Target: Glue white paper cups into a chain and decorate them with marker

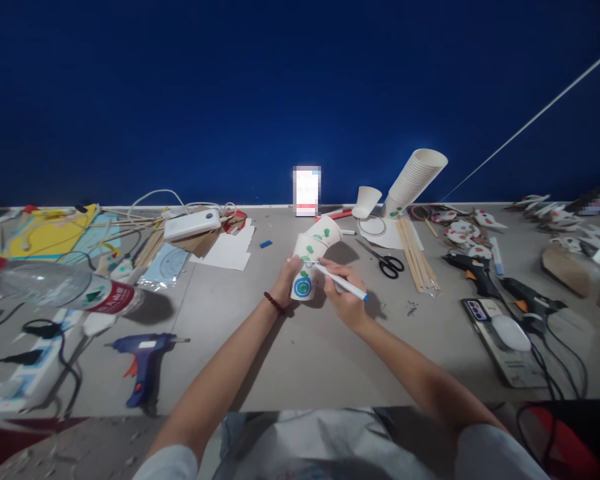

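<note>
My left hand, with a dark bead bracelet at the wrist, is closed on the side of a white paper cup printed with green leaf shapes. Low on this cup is a round blue and green drawing. Behind it a second paper cup lies tilted to the right; whether the two are joined I cannot tell. My right hand grips a white marker with a blue end. The marker's tip meets the cup wall above the round drawing, near a blue line.
A blue glue gun and a plastic bottle lie to the left. Black scissors, wooden sticks and a leaning cup stack are right of centre. Farther right are a black glue gun and a phone.
</note>
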Demonstrator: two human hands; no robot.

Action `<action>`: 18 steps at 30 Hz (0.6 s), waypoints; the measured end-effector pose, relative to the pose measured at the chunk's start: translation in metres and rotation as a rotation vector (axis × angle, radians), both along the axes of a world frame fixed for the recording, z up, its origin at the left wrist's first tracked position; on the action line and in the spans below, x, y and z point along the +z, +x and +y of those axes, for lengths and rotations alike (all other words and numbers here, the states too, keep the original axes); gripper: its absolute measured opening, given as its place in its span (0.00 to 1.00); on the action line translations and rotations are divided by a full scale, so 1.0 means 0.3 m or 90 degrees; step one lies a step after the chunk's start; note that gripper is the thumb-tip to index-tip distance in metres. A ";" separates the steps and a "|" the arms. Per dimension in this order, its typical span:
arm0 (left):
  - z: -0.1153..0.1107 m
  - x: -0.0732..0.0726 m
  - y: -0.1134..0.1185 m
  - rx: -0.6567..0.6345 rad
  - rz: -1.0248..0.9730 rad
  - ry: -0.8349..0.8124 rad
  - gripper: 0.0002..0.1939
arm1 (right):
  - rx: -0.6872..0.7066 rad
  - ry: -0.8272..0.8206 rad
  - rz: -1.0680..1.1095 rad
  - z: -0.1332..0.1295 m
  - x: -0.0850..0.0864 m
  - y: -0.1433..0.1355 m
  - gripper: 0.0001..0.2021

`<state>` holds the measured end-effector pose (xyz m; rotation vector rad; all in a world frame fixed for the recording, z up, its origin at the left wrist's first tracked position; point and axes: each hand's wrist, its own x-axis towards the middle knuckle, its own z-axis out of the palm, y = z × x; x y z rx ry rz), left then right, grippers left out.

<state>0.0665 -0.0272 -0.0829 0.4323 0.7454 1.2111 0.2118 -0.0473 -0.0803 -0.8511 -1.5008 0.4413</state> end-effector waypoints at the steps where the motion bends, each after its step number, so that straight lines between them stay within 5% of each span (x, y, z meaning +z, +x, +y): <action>1: -0.001 0.001 0.000 0.006 0.000 0.004 0.22 | 0.001 0.004 -0.002 0.000 0.000 0.000 0.02; 10: 0.005 0.012 0.006 0.043 -0.008 0.011 0.17 | 0.009 0.024 -0.043 -0.002 0.002 0.007 0.04; 18: 0.003 -0.010 0.003 0.022 -0.011 -0.005 0.24 | -0.004 0.035 -0.061 -0.007 0.009 0.004 0.07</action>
